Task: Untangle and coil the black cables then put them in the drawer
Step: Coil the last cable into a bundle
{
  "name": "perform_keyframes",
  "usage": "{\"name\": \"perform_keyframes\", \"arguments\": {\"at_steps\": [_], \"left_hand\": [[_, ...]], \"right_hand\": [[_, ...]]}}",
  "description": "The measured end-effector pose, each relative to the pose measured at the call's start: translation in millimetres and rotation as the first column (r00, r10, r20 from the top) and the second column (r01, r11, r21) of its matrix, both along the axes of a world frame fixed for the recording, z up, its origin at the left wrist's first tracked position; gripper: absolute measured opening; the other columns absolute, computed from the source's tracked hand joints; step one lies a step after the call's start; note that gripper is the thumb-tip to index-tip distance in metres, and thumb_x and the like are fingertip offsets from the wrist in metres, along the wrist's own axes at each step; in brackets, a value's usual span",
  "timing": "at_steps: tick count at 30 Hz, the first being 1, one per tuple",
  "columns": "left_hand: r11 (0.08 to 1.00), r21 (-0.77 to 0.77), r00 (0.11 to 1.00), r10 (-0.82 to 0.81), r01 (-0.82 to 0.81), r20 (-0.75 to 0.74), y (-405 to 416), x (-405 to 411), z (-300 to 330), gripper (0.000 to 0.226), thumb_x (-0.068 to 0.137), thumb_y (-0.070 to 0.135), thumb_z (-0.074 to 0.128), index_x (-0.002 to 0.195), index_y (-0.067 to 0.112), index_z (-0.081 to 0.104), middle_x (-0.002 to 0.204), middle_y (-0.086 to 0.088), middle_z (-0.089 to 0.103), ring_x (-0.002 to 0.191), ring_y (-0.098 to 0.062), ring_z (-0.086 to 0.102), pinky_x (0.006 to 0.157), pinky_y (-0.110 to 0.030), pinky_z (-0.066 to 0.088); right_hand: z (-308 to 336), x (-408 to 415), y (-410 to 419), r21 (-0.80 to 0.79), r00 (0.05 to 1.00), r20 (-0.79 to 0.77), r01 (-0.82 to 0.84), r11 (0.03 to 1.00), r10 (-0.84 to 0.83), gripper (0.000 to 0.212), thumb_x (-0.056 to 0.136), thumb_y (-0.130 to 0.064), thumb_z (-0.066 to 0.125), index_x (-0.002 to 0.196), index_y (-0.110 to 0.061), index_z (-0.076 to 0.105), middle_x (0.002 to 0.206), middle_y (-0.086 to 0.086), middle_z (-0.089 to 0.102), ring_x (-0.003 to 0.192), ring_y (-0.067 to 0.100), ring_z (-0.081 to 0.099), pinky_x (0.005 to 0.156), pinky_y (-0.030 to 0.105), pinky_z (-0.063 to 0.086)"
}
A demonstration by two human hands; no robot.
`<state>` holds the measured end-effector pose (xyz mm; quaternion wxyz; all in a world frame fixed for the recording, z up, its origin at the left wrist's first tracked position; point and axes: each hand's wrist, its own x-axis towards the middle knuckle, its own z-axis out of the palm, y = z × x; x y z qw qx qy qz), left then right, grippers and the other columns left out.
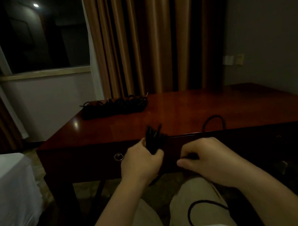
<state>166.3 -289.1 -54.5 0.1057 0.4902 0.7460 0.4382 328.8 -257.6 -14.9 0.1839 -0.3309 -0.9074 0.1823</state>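
A seated person's left hand grips a folded bundle of thin black cable before a glossy dark red wooden desk, while the right hand pinches the cable's trailing strand; more black cables lie heaped on the desk's far left corner.

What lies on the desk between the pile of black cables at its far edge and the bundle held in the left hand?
In the head view, only bare desk top separates the cable pile from the bundle gripped by the left hand.
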Motion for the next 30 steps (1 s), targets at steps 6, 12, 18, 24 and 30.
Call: {"name": "perform_keyframes", "arguments": {"at_steps": [6,12,18,24,30], "left_hand": [[0.864,-0.132,0.843,-0.422,0.486,0.334,-12.0,24.1,9.0,0.034,0.072,0.064,0.059,0.085,0.032,0.058,0.075,0.005,0.058,0.066,-0.009,0.057,0.059,-0.023,0.046],[0.804,0.012,0.690,-0.518,0.595,0.506,-18.7,21.4,12.5,0.018,0.074,-0.006,0.059,0.073,0.012,0.059,0.056,0.001,0.056,0.050,-0.013,0.052,0.050,-0.025,0.045],[0.848,0.188,0.564,-0.479,0.496,0.673,-21.3,21.4,14.2,0.038,0.058,0.004,0.056,0.096,0.010,0.060,0.082,-0.011,0.056,0.052,-0.012,0.051,0.045,-0.024,0.043],[0.799,0.268,0.483,-0.553,0.538,0.679,-21.6,24.1,12.7,0.034,0.057,0.003,0.054,0.091,0.005,0.059,0.065,-0.008,0.052,0.047,-0.013,0.048,0.042,-0.022,0.042],[0.654,0.401,0.250,-0.672,0.641,0.697,-22.5,32.7,11.7,0.026,0.063,0.000,0.050,0.088,0.002,0.058,0.063,-0.007,0.048,0.047,-0.013,0.043,0.040,-0.019,0.041]], "right_hand": [[7.5,13.8,17.0,-0.045,0.956,-0.279,-0.104,0.994,0.087,0.015,0.088,-0.021,0.063,0.090,-0.031,0.053,0.085,-0.008,0.060,0.080,0.001,0.059,0.069,0.020,0.051],[14.0,21.6,30.8,-0.070,0.931,-0.318,-0.209,0.975,0.177,0.017,0.089,-0.020,0.058,0.092,-0.034,0.051,0.083,-0.008,0.059,0.075,0.000,0.058,0.066,0.017,0.050],[-47.6,-4.9,46.7,0.485,0.902,-0.416,0.327,0.811,-0.115,0.045,0.075,0.002,0.072,0.118,-0.008,0.062,0.132,0.013,0.053,0.126,0.026,0.045,0.105,0.050,0.030],[-80.4,-28.3,33.1,0.549,0.873,-0.402,0.472,0.690,-0.278,0.084,0.080,-0.035,0.057,0.146,-0.004,0.016,0.159,0.008,-0.005,0.146,0.023,-0.006,0.112,0.050,-0.009],[-78.0,-25.5,37.5,0.371,0.752,-0.650,0.437,0.820,-0.107,0.050,0.087,-0.032,0.040,0.135,-0.020,0.039,0.153,-0.006,0.020,0.145,0.008,-0.003,0.114,0.033,-0.019]]}}
